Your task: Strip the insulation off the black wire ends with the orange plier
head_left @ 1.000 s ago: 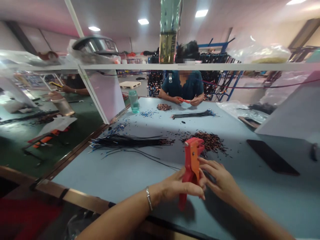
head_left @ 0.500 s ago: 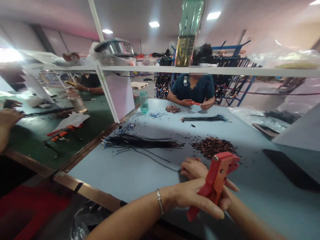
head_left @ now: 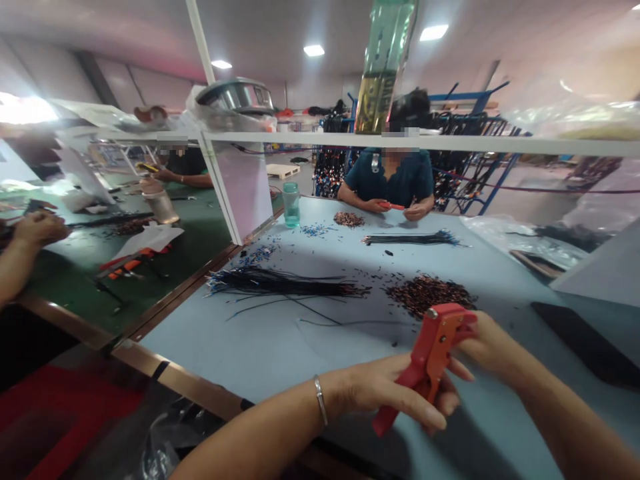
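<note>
My left hand (head_left: 415, 393), with a silver bracelet at its wrist, is closed round a red and orange hand tool (head_left: 437, 347) held upright over the front of the table. My right hand (head_left: 477, 337) is at the tool's jaws on the right; its fingertips are partly hidden behind the jaws, and what they hold cannot be made out. A thin black wire (head_left: 320, 324) lies on the table to the left of the tool. Behind the tool is a pile of small copper-coloured terminals (head_left: 425, 295). A bundle of black wires (head_left: 285, 285) lies to its left.
A dark flat pad (head_left: 580, 340) lies at the right. A green cup (head_left: 291, 205) stands at the back left, near blue bits. Across the blue table (head_left: 210, 353) sits a person (head_left: 387, 180) by a smaller wire bundle (head_left: 415, 238). Another person's hand (head_left: 40, 227) shows far left.
My right hand has moved from the table behind my left wrist, rightward and up to the tool's jaws. A black wire near it has shifted. My left hand holds the tool much as before.
</note>
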Available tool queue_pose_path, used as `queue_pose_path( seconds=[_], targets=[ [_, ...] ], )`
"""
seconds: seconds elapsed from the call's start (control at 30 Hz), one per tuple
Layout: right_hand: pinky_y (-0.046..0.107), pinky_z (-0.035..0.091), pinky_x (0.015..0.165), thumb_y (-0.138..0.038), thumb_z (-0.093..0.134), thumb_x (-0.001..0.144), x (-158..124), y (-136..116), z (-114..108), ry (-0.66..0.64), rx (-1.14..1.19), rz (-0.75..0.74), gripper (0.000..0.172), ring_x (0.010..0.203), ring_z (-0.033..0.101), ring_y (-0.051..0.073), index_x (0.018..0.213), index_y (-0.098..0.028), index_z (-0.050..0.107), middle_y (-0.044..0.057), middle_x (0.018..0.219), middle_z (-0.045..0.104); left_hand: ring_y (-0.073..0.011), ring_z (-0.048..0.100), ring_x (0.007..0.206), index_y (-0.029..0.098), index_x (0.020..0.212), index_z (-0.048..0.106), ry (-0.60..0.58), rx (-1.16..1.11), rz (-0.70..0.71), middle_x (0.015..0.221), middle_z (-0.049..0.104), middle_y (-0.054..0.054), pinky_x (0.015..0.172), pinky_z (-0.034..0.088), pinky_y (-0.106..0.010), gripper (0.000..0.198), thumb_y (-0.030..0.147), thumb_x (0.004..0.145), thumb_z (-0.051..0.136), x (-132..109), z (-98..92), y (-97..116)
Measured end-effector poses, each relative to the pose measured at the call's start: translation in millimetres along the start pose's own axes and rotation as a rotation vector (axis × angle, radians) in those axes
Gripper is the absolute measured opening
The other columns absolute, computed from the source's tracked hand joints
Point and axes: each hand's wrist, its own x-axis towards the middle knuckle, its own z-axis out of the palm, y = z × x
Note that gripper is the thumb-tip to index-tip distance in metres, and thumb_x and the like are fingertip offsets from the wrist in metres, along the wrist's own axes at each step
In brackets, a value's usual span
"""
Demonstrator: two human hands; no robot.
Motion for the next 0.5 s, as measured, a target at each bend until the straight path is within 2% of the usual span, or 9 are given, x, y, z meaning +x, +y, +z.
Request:
queue_pose_path(
  seconds=[0.03,0.07,0.17,0.2,0.33,0.43,0.5],
  targets=[
    [0.033,0.047,0.059,-0.042,0.072,0.071,-3.7,-1.2,-8.2,0.007,0.079,0.033,0.019,0.06,0.059,0.021,0.069,-0.024,0.072,0.001,0.063,0.065,-0.0089,0.05,0.062,0.021,0.121,0.055,0.004,-0.007,-0.004,0.08,0.051,0.003,0.061,0.041,-0.027,0.064,0.03,0.062,0.078,-0.2,-2.1,-1.5],
    [0.033,0.046,0.061,-0.043,0.072,0.072,-7.6,-1.6,-16.3,0.091,0.176,0.049,0.019,0.064,0.058,0.02,0.071,-0.024,0.07,0.001,0.066,0.064,-0.0087,0.05,0.062,0.022,0.122,0.054,0.01,-0.016,-0.005,0.08,0.05,0.003,0.06,0.04,-0.026,0.066,0.029,0.061,0.08,-0.5,-4.3,-2.7],
    [0.033,0.043,0.061,-0.048,0.073,0.074,-21.6,2.9,-36.1,0.435,0.476,0.013,0.025,0.064,0.051,0.017,0.069,-0.026,0.06,0.0,0.073,0.056,-0.009,0.051,0.063,0.023,0.122,0.051,0.051,-0.045,0.018,0.08,0.048,0.004,0.062,0.041,-0.026,0.068,0.027,0.061,0.08,-1.5,-9.2,-4.5],
    [0.033,0.043,0.06,-0.049,0.072,0.075,-26.9,5.5,-40.4,0.503,0.536,-0.004,0.029,0.062,0.048,0.015,0.068,-0.026,0.057,0.0,0.073,0.054,-0.0092,0.051,0.064,0.023,0.123,0.051,0.068,-0.048,0.032,0.081,0.048,0.003,0.063,0.042,-0.027,0.066,0.027,0.063,0.079,-1.8,-10.3,-4.4],
    [0.027,0.037,0.051,-0.05,0.077,0.07,-48.4,15.2,-40.8,0.603,0.657,0.066,0.034,0.053,0.036,0.011,0.066,-0.024,0.054,-0.004,0.069,0.045,-0.0102,0.049,0.065,0.022,0.124,0.05,0.136,-0.064,0.052,0.083,0.048,0.002,0.064,0.043,-0.029,0.061,0.025,0.068,0.072,-1.6,-12.9,-4.0],
    [0.023,0.029,0.043,-0.044,0.083,0.063,-61.7,18.6,-25.3,0.605,0.736,0.173,0.032,0.048,0.034,0.007,0.07,-0.023,0.06,-0.004,0.068,0.052,-0.0103,0.049,0.063,0.021,0.12,0.052,0.187,-0.102,0.051,0.083,0.048,0.001,0.061,0.043,-0.028,0.053,0.027,0.07,0.069,-0.7,-15.8,-6.2],
    [0.022,0.028,0.042,-0.041,0.084,0.062,-68.4,19.5,-12.3,0.61,0.741,0.201,0.031,0.046,0.037,0.007,0.072,-0.021,0.062,-0.002,0.067,0.057,-0.0106,0.05,0.063,0.02,0.12,0.052,0.221,-0.125,0.048,0.083,0.049,0.0,0.06,0.044,-0.029,0.051,0.029,0.072,0.067,-0.6,-19.5,-8.3]
  ],
)
